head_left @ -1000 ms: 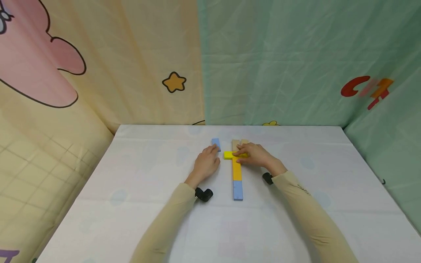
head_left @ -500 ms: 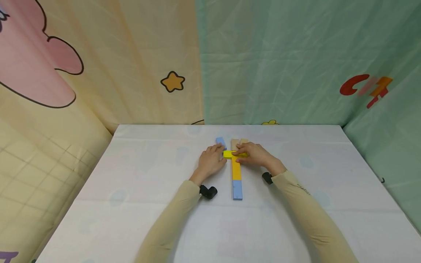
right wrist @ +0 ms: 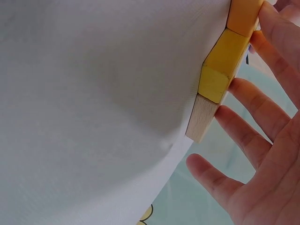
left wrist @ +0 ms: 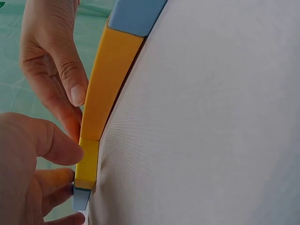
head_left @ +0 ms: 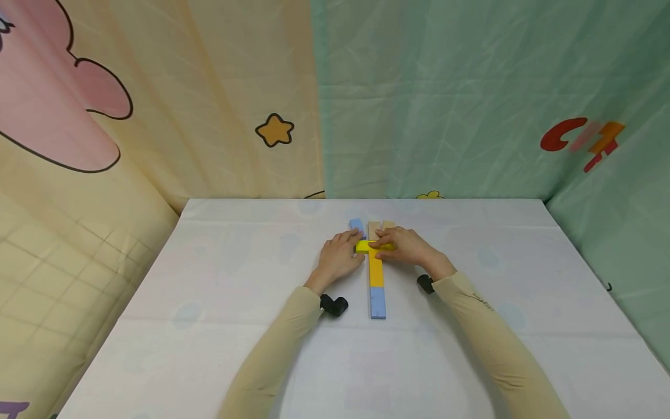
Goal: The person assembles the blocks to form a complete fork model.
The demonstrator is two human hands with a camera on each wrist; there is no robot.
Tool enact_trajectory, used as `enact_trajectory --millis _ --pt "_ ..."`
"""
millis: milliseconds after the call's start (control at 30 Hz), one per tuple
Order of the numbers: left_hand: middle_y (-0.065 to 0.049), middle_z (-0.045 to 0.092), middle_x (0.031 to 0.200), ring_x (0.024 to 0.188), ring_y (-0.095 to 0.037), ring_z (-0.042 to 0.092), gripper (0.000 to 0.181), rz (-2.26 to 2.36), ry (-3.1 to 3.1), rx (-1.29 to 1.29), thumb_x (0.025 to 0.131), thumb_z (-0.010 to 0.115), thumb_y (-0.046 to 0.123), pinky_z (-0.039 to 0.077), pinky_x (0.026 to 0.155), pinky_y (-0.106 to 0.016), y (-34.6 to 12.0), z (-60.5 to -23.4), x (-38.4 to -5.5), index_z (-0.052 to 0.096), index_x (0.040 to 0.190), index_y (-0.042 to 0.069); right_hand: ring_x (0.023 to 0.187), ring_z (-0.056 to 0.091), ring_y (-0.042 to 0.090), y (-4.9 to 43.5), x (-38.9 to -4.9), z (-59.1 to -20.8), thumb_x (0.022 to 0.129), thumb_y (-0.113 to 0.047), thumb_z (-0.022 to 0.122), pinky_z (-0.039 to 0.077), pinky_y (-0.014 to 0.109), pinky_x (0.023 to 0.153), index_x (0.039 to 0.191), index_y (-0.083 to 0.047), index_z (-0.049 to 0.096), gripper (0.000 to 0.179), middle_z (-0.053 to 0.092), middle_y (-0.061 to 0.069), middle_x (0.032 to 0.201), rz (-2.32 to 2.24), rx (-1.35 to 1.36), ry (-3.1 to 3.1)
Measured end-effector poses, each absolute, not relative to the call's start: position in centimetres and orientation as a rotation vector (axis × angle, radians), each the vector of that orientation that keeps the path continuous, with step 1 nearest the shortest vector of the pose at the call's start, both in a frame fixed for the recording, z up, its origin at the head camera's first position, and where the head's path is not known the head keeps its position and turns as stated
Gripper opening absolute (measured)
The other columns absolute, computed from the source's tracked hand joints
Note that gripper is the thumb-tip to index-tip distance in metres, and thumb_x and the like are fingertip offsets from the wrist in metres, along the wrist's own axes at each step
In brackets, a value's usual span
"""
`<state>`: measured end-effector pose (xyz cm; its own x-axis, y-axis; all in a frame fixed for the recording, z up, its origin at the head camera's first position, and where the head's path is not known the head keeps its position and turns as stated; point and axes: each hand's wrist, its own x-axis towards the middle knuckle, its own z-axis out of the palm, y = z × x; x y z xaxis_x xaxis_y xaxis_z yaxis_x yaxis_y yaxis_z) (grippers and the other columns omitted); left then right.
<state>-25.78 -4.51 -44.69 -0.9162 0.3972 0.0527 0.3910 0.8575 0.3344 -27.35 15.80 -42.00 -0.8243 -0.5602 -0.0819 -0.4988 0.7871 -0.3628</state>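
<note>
Several flat blocks lie on the table as a cross. An orange block (head_left: 376, 270) and a blue block (head_left: 377, 303) make its stem, and a yellow block (head_left: 362, 247) crosses above. Beyond the yellow one lies a wooden block (head_left: 374, 228), with a second pale wooden block (head_left: 388, 224) beside it. My left hand (head_left: 340, 256) touches a slightly slanted blue block (head_left: 356, 224) with its fingertips; its thumb is at the yellow block's end. My right hand (head_left: 408, 247) rests on the crossing, its fingers spread along the yellow and wooden blocks in the right wrist view.
A pale cloth covers the table (head_left: 209, 349). Behind its far edge hangs a curtain (head_left: 450, 105), cream on the left and green on the right, with printed shapes. Black cameras (head_left: 334, 305) sit at both wrists, below beige sleeves.
My left hand has slid to the right, and the far blue block has moved with it toward the wooden block. My right hand has stayed at the crossing.
</note>
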Motion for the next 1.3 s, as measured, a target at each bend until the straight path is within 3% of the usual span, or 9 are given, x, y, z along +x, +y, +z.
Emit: enact_trajectory --millis 1300 --pt "0.0 0.042 0.144 0.128 -0.024 0.039 0.048 0.534 2.994 0.674 0.092 0.054 0.026 0.034 0.1 -0.043 -4.4 -44.04 -26.03 0.049 0.14 0.015 0.13 0.038 0.034 15.88 -27.12 -41.92 0.09 -0.035 0.065 0.031 0.057 0.098 0.125 -0.014 0.064 0.04 0.046 0.01 0.14 -0.465 -0.893 2.82"
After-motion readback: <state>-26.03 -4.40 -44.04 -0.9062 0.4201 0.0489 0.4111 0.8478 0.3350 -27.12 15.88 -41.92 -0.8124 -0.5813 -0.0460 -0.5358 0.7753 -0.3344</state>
